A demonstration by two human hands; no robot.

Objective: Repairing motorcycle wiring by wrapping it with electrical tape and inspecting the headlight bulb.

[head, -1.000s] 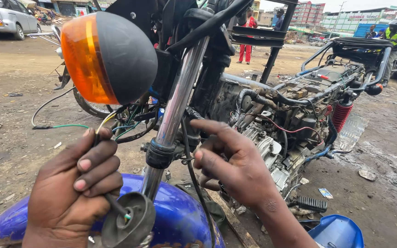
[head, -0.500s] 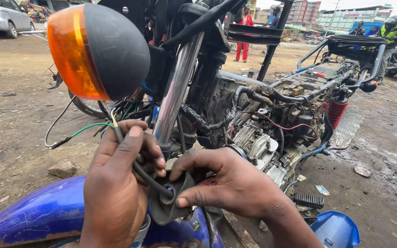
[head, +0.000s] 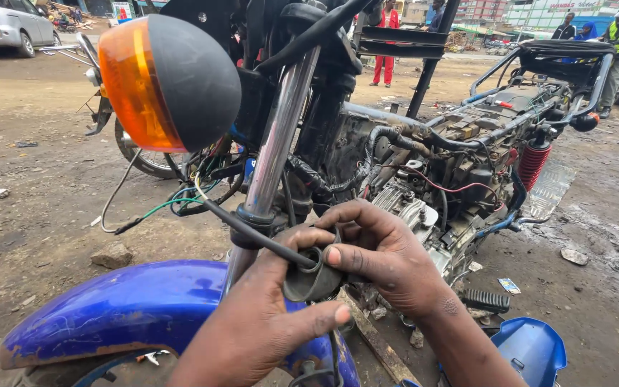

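A round turn-signal lamp (head: 170,84) has an orange lens and a glossy black shell. The curved mudguard (head: 130,308) below is deep blue with scuffed, paler patches at its edge. The fork tube (head: 275,143) is bright chrome silver. A small rubber boot (head: 313,276) is dark grey, with a black cable (head: 252,229) running into it. Loose wires (head: 170,204) show green and white. The coil spring (head: 534,163) at the rear is red. The ground (head: 37,193) is dull brown dirt. A parked car (head: 1,25) is silver.
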